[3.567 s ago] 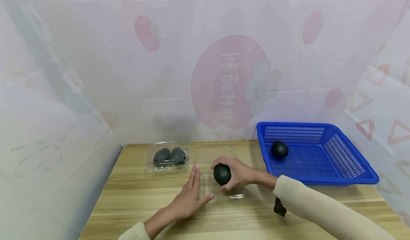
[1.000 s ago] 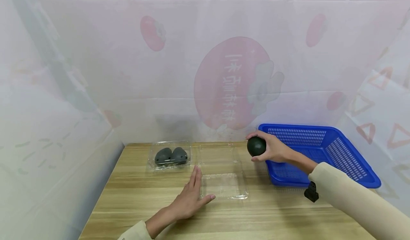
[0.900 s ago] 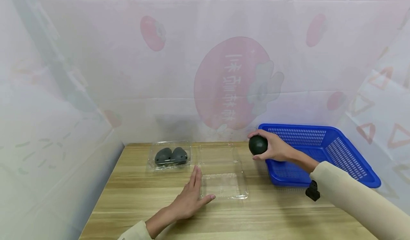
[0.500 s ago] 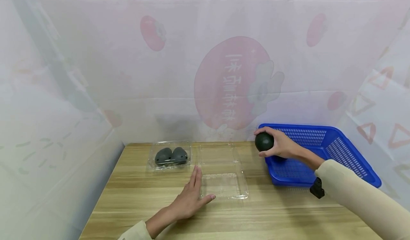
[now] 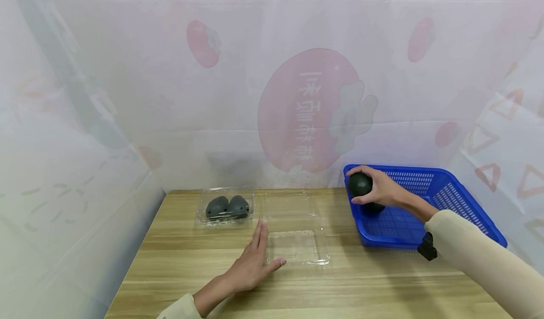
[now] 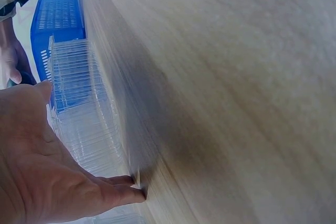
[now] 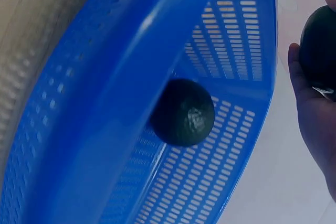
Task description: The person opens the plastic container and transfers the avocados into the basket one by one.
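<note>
My right hand [image 5: 380, 186] grips a dark green avocado [image 5: 360, 185] above the left end of the blue plastic basket [image 5: 399, 245]. Beneath it, partly hidden in the head view, a second dark avocado [image 7: 185, 113] sits inside the basket. My left hand [image 5: 248, 264] lies with fingers straight along the left side of an open clear plastic clamshell box [image 5: 293, 248]; its fingertips [image 6: 128, 195] reach down to the wooden table in the left wrist view. Nothing is held in that hand. The clamshell's lid [image 5: 289, 204] is folded back toward the wall.
At the back left stands a closed clear clamshell box [image 5: 250, 193] with two dark avocados [image 5: 227, 208] inside. The wooden table [image 5: 178, 248] meets a printed cloth wall [image 5: 212, 101] at the back, with cloth on both sides.
From over the open clamshell box, my right hand has carried the avocado rightward and away to above the basket. My left hand stays where it was.
</note>
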Available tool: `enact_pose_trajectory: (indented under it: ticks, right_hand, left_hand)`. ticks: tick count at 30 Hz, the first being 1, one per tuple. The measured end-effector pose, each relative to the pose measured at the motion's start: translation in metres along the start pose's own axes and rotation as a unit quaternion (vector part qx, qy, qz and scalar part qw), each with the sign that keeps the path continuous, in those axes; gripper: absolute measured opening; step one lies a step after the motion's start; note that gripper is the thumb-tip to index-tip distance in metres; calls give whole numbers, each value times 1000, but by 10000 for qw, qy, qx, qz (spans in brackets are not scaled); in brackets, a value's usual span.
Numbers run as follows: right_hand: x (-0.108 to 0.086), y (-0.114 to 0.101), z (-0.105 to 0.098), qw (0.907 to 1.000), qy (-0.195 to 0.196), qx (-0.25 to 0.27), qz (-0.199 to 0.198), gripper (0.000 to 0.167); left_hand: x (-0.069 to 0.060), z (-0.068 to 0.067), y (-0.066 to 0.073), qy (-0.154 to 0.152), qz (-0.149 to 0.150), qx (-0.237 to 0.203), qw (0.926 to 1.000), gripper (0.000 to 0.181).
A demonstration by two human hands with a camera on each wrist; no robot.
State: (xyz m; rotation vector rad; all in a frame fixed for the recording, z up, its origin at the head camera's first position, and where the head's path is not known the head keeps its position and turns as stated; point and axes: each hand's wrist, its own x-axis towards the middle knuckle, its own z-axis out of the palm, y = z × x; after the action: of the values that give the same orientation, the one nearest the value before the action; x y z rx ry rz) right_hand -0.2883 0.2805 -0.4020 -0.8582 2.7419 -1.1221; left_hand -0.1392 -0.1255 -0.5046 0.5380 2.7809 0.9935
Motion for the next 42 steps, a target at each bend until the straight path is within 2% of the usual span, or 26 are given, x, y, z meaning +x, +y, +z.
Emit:
enact_pose_trajectory:
  ticks: [14,22,27,42]
  right_hand:
    - [-6,17,-20,9996,36,-33,266,71]
    - [-8,27,-29,9998,14,-61,188,67]
    - [-9,32,-33,9993,-94,-63,369,67]
    - [-12,49,-50,9963,-289,-537,606,70]
  left_hand:
    - [0,1,-4,25,13,48,10000,107]
    - [1,1,-4,-9,-29,62,10000,106]
    - [1,1,-5,-34,-82,40,10000,107]
    - [0,1,-7,-11,-93,58,9999,107]
